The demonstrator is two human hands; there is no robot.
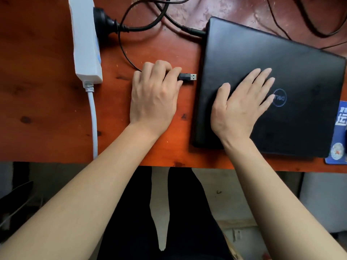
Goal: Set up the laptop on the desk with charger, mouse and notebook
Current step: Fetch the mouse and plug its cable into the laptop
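Closed laptop [277, 87] lies angled on desk [47, 109], charger plug [193, 31] in its far corner. Right hand [238, 106] flat on lid, grasping nothing. Left hand [155, 98] pinches USB plug [187, 77], just short of laptop's edge. White power strip [86, 40] further left; blue booklet [339, 132] right.

I am sitting at a counter [47, 113] of orange-red wood, its dark knots and grain showing under soft, even light. Its near edge is running straight across in front of me. Along the far side a mottled pinkish-brown surface [234, 10] is lying, worn and blotchy. Below the edge, a pale grey floor [234, 199] is showing, dusty and scuffed, with a light-coloured box-like shape [323, 199] standing on it at my right.
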